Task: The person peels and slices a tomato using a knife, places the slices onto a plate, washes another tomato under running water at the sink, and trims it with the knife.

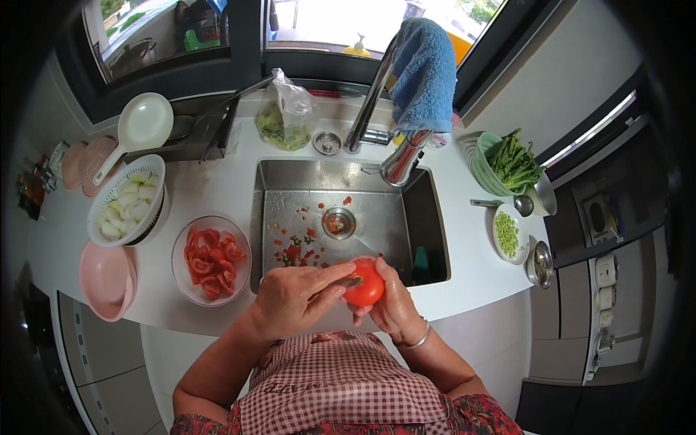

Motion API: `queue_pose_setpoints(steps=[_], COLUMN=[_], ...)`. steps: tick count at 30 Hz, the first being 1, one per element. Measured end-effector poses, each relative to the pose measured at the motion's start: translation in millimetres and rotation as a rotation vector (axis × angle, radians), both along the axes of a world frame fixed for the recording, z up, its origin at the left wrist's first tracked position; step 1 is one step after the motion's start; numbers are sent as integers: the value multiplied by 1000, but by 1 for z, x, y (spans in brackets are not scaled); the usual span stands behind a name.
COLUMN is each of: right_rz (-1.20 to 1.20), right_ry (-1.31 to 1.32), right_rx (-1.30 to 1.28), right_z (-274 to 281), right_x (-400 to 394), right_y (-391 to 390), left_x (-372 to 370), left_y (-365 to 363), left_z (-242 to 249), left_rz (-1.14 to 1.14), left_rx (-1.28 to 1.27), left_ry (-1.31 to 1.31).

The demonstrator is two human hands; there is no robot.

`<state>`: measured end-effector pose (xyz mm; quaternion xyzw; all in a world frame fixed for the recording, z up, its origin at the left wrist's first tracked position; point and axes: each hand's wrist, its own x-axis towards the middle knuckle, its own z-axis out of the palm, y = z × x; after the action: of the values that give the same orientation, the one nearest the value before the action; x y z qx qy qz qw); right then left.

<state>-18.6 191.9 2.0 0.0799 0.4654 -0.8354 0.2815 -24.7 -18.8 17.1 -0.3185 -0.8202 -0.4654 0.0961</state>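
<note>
Because the round red tomato (370, 291) is smooth-skinned, it could twist within the right hand (398, 308) cupping it at the steel sink's (388, 217) front edge, letting the small dark blade (351, 282) pinched in the left hand (290, 293) skid into a finger.

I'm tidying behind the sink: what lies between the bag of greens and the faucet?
A round metal piece, like a strainer, lies between the bag of greens and the faucet, in the head view.
</note>
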Motion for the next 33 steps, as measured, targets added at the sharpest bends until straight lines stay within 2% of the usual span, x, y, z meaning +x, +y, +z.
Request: queue_pose_setpoints(steps=[5, 9, 11, 12, 14, 17, 18, 20, 26, 28, 33], right_rz=[16, -13, -1, 5, 12, 27, 10, -5, -15, -38, -22], right_ry=[19, -14, 13, 5, -1, -49, -64, -80, -49, -32, -41], right_rx=[38, 57, 40, 0, -40, -127, -109, -91, -52, 35, 54], right_z=[2, 5, 5, 5, 3, 1, 1, 0, -3, -4, 2], right_x=[-1, 3, 3, 1, -2, -5, -5, -5, -4, -3, -2], right_y=[0, -12, -12, -11, -11, -8, -7, -7, -7, -8, -10], left_x=[2, 1, 0, 2, 5, 7, 7, 6, 1, 1, 1], left_y=[5, 8, 13, 13, 10, 5, 5, 3, -4, -3, 1], left_z=[-9, -28, -40, -40, -41, -46, -40, -24, 2, -2, -10], left_rz=[43, 137, 127, 126, 168, 110, 109, 57, 1, 5, 22], left_rx=[83, 45, 295, 296, 358, 411, 411, 259, 44, 61, 86], left_ry=[-13, -43, -88, -89, -492, -589, -590, -258, -100, -87, -61])
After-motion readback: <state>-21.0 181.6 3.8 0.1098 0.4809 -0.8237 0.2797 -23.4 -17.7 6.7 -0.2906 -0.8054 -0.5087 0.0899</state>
